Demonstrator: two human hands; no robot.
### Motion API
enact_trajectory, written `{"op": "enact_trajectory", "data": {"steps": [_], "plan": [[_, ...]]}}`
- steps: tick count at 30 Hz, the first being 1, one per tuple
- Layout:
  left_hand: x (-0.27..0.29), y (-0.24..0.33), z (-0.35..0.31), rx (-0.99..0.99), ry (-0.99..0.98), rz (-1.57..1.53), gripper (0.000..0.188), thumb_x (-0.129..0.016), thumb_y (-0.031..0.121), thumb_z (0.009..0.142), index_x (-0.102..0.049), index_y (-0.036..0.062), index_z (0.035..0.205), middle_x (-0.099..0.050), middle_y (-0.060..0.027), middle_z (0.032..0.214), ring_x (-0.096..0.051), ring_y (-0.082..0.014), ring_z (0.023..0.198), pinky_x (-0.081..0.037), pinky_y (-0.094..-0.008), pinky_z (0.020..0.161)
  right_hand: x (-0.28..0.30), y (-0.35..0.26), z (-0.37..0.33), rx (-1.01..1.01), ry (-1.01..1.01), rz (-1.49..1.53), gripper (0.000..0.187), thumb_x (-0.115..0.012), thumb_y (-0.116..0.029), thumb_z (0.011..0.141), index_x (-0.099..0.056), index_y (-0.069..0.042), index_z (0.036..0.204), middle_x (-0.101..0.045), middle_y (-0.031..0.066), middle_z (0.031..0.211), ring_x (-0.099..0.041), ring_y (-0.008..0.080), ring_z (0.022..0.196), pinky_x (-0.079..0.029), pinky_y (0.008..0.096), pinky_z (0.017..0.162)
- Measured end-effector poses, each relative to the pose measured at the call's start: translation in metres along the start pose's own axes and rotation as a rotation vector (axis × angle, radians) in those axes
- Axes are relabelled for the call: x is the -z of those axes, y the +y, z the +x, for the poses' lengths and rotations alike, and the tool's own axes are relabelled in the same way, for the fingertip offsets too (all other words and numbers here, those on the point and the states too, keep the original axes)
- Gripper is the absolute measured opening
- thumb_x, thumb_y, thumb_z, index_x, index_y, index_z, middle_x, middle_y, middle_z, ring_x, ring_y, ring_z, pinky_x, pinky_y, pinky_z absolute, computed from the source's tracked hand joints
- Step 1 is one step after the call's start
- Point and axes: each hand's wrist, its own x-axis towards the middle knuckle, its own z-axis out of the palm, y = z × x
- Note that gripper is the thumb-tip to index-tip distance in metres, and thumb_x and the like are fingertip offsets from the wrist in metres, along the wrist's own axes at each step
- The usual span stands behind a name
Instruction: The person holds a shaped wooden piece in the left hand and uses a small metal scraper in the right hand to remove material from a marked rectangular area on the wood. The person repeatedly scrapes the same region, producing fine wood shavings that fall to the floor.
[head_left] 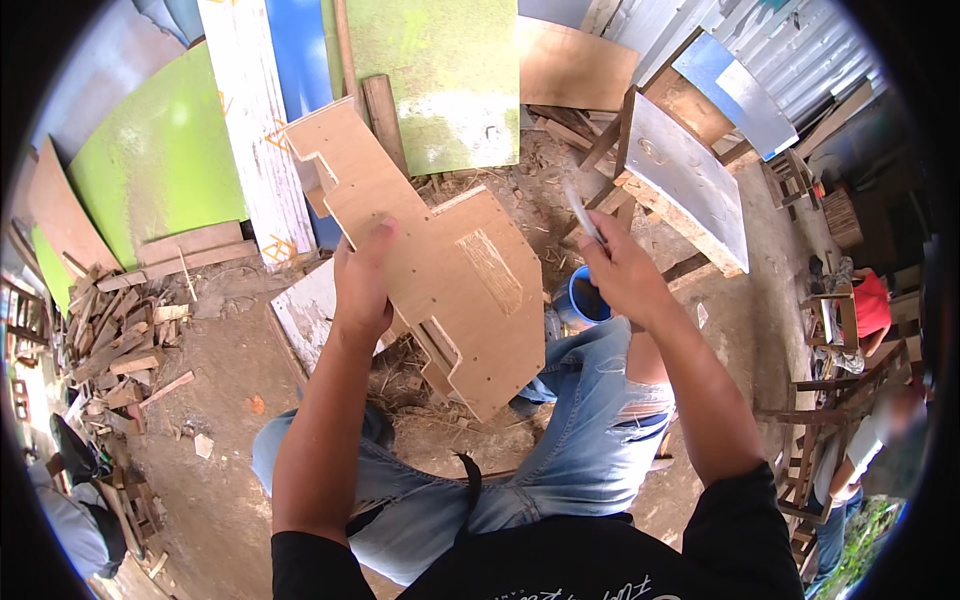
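Observation:
My left hand [366, 275] is closed on the left edge of a cut plywood panel piece [405, 265], thumb lying on its top face. The piece is tilted above my lap, with stepped notches along its edges, small dark dots and a rough, paler patch on its right part. A second layer shows beneath it at the notches. To its right, raised and apart from it, my right hand [628, 268] is closed around a thin, pale, curved strip-like tool [580, 212]. Blur hides what kind of tool it is.
A blue bucket [583, 300] stands near my right knee. A wooden bench [690, 185] is at the far right. Green boards [450, 80] lean at the back. Wood scraps [125, 350] are heaped at left. A person in red [870, 305] is at right.

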Motion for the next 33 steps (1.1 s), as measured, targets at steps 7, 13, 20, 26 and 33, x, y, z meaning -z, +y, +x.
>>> {"op": "enact_trajectory", "data": {"steps": [7,13,20,26,33], "plan": [[-0.002,0.001,-0.003,0.003,0.032,0.027,0.038,-0.059,0.022,0.098,-0.054,-0.0021,0.126,-0.065,-0.012,0.112,-0.067,-0.0236,0.099,-0.056,-0.0379,0.085,-0.009,-0.027,-0.025,0.372,-0.223,-0.118,0.05,-0.045,-0.014,0.101,-0.041,-0.018,0.151,-0.068,0.0202,0.097,-0.063,0.0363,0.071,-0.051,0.0425,0.074],[-0.004,0.005,-0.006,-0.013,-0.007,0.028,0.038,-0.059,0.019,0.096,-0.052,-0.0015,0.127,-0.063,-0.013,0.116,-0.065,-0.0243,0.103,-0.055,-0.0391,0.088,0.005,-0.062,-0.026,0.275,-0.373,-0.262,0.051,-0.048,-0.011,0.098,-0.045,-0.019,0.148,-0.062,0.0287,0.081,-0.062,0.0438,0.07,-0.048,0.0495,0.068],[-0.005,0.007,-0.007,-0.007,-0.018,-0.019,0.04,-0.065,0.016,0.092,-0.052,-0.0022,0.125,-0.063,-0.013,0.113,-0.065,-0.0239,0.099,-0.054,-0.0405,0.087,-0.001,-0.062,-0.02,0.34,-0.34,-0.235,0.051,-0.047,-0.007,0.095,-0.045,-0.014,0.146,-0.063,0.0313,0.081,-0.063,0.0486,0.073,-0.049,0.0556,0.069],[-0.006,0.009,-0.009,0.009,-0.002,0.001,0.041,-0.065,0.015,0.092,-0.051,-0.0027,0.126,-0.063,-0.0142,0.115,-0.065,-0.0247,0.101,-0.054,-0.0411,0.088,0.005,-0.067,-0.01,0.31,-0.447,-0.383,0.057,-0.045,-0.007,0.094,-0.039,-0.013,0.15,-0.063,0.0295,0.085,-0.063,0.0446,0.078,-0.048,0.0522,0.073],[-0.007,0.011,-0.009,0.006,-0.025,-0.02,0.042,-0.064,0.014,0.091,-0.049,-0.0038,0.126,-0.062,-0.0162,0.115,-0.065,-0.0261,0.102,-0.055,-0.0417,0.089,0.007,-0.08,0.003,0.262,-0.538,-0.501,0.056,-0.042,-0.01,0.094,-0.04,-0.013,0.15,-0.064,0.0286,0.084,-0.064,0.0432,0.077,-0.049,0.0523,0.074]]}}
